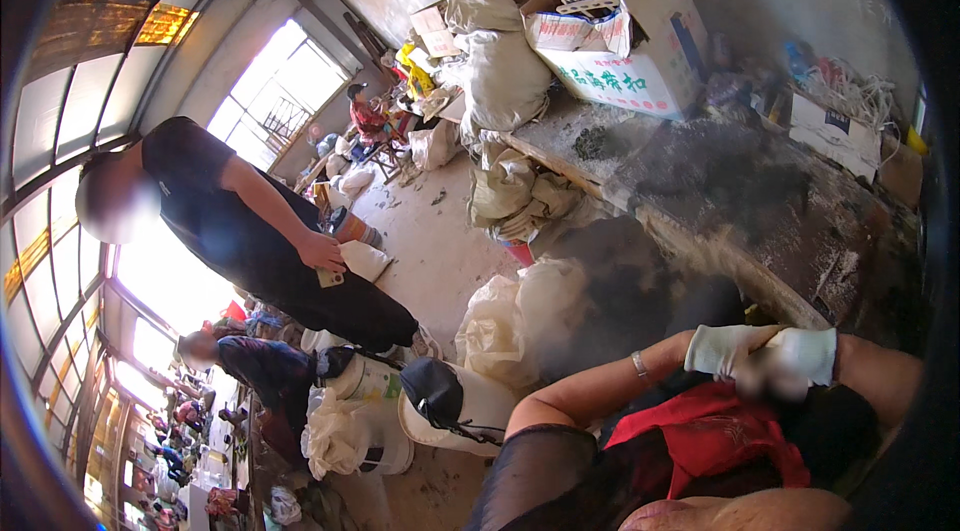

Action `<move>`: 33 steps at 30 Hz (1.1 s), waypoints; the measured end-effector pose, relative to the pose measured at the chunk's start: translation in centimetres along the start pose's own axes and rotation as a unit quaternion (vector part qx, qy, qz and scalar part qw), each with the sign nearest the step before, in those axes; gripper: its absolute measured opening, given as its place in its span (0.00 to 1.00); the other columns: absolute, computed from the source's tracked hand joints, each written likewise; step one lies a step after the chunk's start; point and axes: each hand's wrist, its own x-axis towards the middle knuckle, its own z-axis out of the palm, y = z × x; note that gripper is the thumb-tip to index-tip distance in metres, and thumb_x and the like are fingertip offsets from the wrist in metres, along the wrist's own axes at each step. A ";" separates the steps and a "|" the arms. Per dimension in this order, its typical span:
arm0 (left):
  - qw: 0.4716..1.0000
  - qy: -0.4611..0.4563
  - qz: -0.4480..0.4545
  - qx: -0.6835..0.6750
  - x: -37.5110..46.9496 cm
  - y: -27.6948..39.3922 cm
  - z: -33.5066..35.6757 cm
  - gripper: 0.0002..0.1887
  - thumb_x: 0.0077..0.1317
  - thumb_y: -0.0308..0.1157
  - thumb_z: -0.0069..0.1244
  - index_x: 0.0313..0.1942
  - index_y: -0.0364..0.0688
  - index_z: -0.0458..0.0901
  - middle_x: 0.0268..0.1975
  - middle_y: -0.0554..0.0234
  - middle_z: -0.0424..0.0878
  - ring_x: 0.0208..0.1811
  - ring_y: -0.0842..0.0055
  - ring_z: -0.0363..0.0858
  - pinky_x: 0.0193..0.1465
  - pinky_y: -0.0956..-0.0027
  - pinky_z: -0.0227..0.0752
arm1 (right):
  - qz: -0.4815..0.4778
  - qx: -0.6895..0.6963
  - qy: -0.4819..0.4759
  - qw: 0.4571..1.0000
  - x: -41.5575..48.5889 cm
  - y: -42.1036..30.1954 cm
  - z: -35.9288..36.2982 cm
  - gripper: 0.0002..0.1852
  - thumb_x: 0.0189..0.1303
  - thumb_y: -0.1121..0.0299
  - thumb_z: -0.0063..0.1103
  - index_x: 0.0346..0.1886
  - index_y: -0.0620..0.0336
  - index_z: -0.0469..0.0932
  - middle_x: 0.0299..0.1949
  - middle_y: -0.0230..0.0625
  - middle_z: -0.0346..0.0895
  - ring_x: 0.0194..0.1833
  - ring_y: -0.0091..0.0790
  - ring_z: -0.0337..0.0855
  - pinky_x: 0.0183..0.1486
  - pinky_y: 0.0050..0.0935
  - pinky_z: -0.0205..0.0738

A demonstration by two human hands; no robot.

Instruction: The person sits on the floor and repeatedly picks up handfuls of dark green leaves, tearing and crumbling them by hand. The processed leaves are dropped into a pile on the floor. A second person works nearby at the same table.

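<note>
My left hand (724,352), in a white knit glove and below a metal bracelet, meets my right hand (801,357) above my lap at the lower right. A white glove covers the right hand as well. The two hands touch and overlap, and a blur hides the fingertips, so whether they hold anything cannot be told. Beneath them lies the red apron (705,430) over my dark clothing. Just beyond my hands runs the wooden edge (697,250) of a low, dark-stained work surface (757,212).
On the surface stand an open cardboard box (615,73) and a stuffed white sack (506,70). White buckets (457,407), one with a dark cap (431,387) on it, and pale sacks (517,313) stand left of me. A person (247,223) stands holding a phone; others sit farther off.
</note>
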 end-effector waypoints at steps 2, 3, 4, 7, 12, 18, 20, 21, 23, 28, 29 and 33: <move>0.998 0.044 -0.028 -0.026 -0.7 -0.5 0.6 0.26 0.61 0.24 0.55 0.57 0.38 0.62 0.37 0.59 0.80 0.32 0.81 0.80 0.29 0.75 0.72 | -0.039 -0.007 0.030 0.999 0.7 1.5 -1.0 0.08 0.63 0.69 0.46 0.27 0.55 0.71 0.14 0.25 0.60 0.12 0.23 0.60 0.11 0.24 0.52; 0.993 0.084 -0.021 0.074 -0.7 -0.9 0.8 0.23 0.61 0.27 0.55 0.55 0.38 0.66 0.37 0.57 0.81 0.32 0.76 0.81 0.29 0.72 0.73 | -0.071 0.011 0.031 0.997 2.0 3.3 -3.0 0.06 0.63 0.69 0.47 0.30 0.57 0.72 0.14 0.26 0.63 0.12 0.22 0.61 0.11 0.25 0.53; 0.977 0.129 -0.026 0.170 -1.0 -0.9 1.0 0.21 0.61 0.30 0.55 0.52 0.38 0.69 0.36 0.54 0.83 0.33 0.71 0.83 0.29 0.69 0.73 | -0.104 -0.011 0.061 0.993 1.9 3.5 -2.7 0.05 0.63 0.69 0.47 0.32 0.58 0.72 0.15 0.27 0.64 0.12 0.22 0.62 0.10 0.25 0.54; 0.904 0.174 -0.094 0.378 -1.9 0.9 1.3 0.19 0.61 0.36 0.54 0.50 0.38 0.71 0.34 0.47 0.81 0.36 0.58 0.82 0.34 0.62 0.74 | -0.191 -0.125 0.190 0.955 -0.5 1.8 0.5 0.05 0.63 0.71 0.47 0.38 0.60 0.72 0.14 0.27 0.65 0.11 0.22 0.63 0.09 0.25 0.55; 0.933 0.217 -0.057 0.282 -3.0 1.3 1.0 0.17 0.62 0.40 0.53 0.45 0.37 0.74 0.30 0.44 0.78 0.34 0.54 0.79 0.36 0.60 0.72 | -0.190 -0.007 0.318 0.929 -2.3 1.2 1.2 0.10 0.64 0.73 0.40 0.44 0.57 0.72 0.15 0.26 0.62 0.10 0.22 0.60 0.10 0.23 0.54; 0.952 0.207 0.113 0.195 -3.2 0.2 1.1 0.12 0.63 0.34 0.52 0.43 0.37 0.77 0.27 0.53 0.79 0.30 0.68 0.81 0.31 0.71 0.73 | -0.205 -0.026 0.352 0.913 0.0 1.4 0.9 0.14 0.65 0.66 0.48 0.46 0.65 0.79 0.41 0.43 0.81 0.42 0.35 0.81 0.46 0.30 0.75; 0.939 0.179 0.202 0.212 -2.7 -0.5 0.9 0.10 0.62 0.30 0.53 0.43 0.37 0.79 0.29 0.57 0.81 0.30 0.70 0.82 0.30 0.74 0.74 | -0.294 -0.244 0.379 0.843 2.0 3.2 0.3 0.14 0.64 0.63 0.53 0.44 0.64 0.80 0.43 0.45 0.82 0.45 0.37 0.82 0.48 0.33 0.75; 0.907 0.158 0.226 0.317 -2.6 2.1 0.3 0.10 0.61 0.28 0.53 0.42 0.37 0.79 0.30 0.58 0.82 0.31 0.71 0.83 0.30 0.74 0.75 | -0.261 -0.311 0.358 0.841 1.7 4.0 0.6 0.15 0.65 0.62 0.53 0.44 0.63 0.80 0.40 0.44 0.82 0.42 0.37 0.82 0.47 0.32 0.75; 0.934 0.172 0.158 0.270 -1.3 3.1 -0.1 0.10 0.60 0.25 0.53 0.42 0.36 0.80 0.32 0.59 0.83 0.30 0.72 0.82 0.29 0.73 0.75 | -0.264 -0.364 0.282 0.848 -0.3 4.2 2.6 0.15 0.64 0.63 0.53 0.45 0.66 0.78 0.37 0.41 0.83 0.37 0.33 0.82 0.42 0.31 0.74; 0.970 0.220 -0.101 0.020 2.4 -0.2 -1.5 0.11 0.65 0.30 0.51 0.46 0.37 0.75 0.32 0.74 0.74 0.27 0.89 0.69 0.28 0.81 0.66 | -0.282 -0.223 0.196 0.912 -3.7 1.8 5.1 0.11 0.56 0.68 0.53 0.42 0.56 0.79 0.27 0.42 0.79 0.28 0.43 0.80 0.30 0.37 0.74; 0.986 0.133 -0.072 -0.068 2.4 -2.6 -1.4 0.17 0.65 0.38 0.52 0.47 0.35 0.74 0.33 0.71 0.76 0.28 0.88 0.70 0.30 0.81 0.67 | -0.382 -0.348 0.294 0.804 -2.5 3.2 4.6 0.09 0.55 0.67 0.54 0.38 0.53 0.80 0.26 0.43 0.78 0.27 0.47 0.79 0.29 0.38 0.74; 0.911 -0.080 -0.139 -0.379 2.8 -5.7 -0.6 0.38 0.50 0.50 0.62 0.53 0.30 0.71 0.45 0.59 0.80 0.47 0.76 0.78 0.51 0.73 0.72 | -0.380 -0.525 0.440 0.621 -2.8 3.5 4.2 0.07 0.47 0.59 0.58 0.25 0.49 0.77 0.23 0.37 0.75 0.26 0.45 0.78 0.27 0.41 0.72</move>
